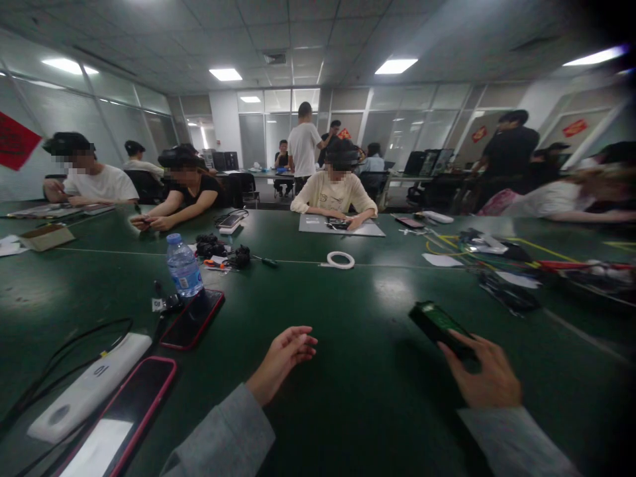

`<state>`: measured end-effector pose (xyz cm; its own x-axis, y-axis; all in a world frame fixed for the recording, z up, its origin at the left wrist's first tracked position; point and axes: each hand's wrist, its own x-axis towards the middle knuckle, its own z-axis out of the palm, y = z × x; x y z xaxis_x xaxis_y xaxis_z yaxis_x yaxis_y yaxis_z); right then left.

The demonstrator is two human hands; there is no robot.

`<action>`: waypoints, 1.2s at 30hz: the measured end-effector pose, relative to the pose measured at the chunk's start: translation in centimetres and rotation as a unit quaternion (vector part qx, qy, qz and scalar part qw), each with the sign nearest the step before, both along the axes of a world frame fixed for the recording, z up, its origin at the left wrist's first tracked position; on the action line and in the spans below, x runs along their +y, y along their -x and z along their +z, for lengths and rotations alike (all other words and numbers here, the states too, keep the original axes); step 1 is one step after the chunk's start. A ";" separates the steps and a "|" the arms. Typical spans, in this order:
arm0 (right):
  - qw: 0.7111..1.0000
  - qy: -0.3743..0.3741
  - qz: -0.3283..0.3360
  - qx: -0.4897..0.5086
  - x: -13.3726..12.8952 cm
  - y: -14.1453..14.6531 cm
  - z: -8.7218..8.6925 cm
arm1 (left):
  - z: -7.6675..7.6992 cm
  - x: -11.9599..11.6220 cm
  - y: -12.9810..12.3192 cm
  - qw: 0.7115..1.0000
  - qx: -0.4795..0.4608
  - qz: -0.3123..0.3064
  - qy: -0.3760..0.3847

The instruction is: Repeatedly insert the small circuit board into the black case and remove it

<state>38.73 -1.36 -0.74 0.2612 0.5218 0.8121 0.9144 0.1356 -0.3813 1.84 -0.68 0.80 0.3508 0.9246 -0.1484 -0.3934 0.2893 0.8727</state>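
My right hand (489,374) grips a dark, oblong box-like object (442,324) with a green face, tilted over the right part of the table. Its kind I cannot make out. Thumb and fingers close around its near end. My left hand (285,358) hovers over the middle of the table, fingers loosely curled and slightly apart, holding nothing. Left of it lie a black phone with a red edge (195,320) and a larger pink-framed phone (126,411). A white elongated device (92,387) with a black cable rests beside the phones.
A water bottle (184,266) stands behind the red-edged phone. Black cable bundles (213,248), a screwdriver (268,262) and a white cable coil (340,260) lie farther back on the green table (348,318). Tangled cables (507,291) lie at right. Several people sit opposite.
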 end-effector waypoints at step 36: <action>0.839 0.194 0.431 0.268 0.2 22.2 -1.4 | -0.1 0.1 -0.4 0.987 0.035 0.134 -0.079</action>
<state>16.55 -1.14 -2.13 -0.0750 0.9026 0.4240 0.2222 0.4296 -0.8752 2.25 -0.58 0.66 0.0847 0.9964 -0.0105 -0.3742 0.0416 0.9264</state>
